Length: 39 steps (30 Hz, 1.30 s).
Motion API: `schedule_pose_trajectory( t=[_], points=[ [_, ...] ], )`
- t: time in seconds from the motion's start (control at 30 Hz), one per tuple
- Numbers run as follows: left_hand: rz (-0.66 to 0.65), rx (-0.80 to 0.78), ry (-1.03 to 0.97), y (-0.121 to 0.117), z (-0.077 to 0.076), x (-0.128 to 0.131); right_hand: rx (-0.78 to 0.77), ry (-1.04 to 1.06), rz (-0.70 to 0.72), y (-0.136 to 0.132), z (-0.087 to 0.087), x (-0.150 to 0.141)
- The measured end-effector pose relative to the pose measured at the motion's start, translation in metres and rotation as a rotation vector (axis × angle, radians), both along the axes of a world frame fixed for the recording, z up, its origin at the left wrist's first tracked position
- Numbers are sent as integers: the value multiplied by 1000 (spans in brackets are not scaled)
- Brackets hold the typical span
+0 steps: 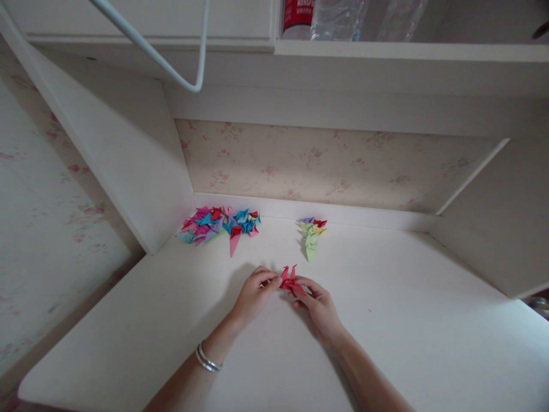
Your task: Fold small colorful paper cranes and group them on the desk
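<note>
Between my two hands is a red folded-paper crane (pixel 289 281), with two slim points sticking up. My left hand (pixel 258 290) pinches its left side between thumb and fingers. From the right, my right hand (pixel 315 300) is closed on the other side of it, the thumb and fingers covering part of the paper. Beyond my left hand lies a heap of folded paper cranes (pixel 206 226) in pink, blue, purple and red. A smaller group of folded cranes (pixel 311 243), green, yellow, red and purple, lies just past my hands.
White side panels (pixel 480 206) and a low back ledge (pixel 343 213) bound the white desk (pixel 398 332). Overhead are a pale bent tube (pixel 167 63) and a shelf (pixel 407 50) with a red-labelled container (pixel 298 16) and clear plastic bottles (pixel 337 20).
</note>
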<state>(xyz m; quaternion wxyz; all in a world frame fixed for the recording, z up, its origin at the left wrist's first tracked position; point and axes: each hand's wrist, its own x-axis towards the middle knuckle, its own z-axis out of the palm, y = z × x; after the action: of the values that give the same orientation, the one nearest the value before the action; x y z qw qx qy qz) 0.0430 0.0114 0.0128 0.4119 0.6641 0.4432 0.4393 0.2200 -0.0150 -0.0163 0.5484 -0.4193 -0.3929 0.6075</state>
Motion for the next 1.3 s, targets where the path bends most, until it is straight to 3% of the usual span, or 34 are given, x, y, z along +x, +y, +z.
schedule_pose_trajectory(
  t=[0.37, 0.63, 1.3],
  points=[
    [40, -45, -39, 0, -7, 3, -1, 45, -11, 0, 0, 0],
    [39, -214, -108, -2, -2, 2, -29, 86, 14, -2, 0, 1],
    [51, -233, -185, -2, -6, 3, -66, 125, -52, 0, 6, -1]
  ],
)
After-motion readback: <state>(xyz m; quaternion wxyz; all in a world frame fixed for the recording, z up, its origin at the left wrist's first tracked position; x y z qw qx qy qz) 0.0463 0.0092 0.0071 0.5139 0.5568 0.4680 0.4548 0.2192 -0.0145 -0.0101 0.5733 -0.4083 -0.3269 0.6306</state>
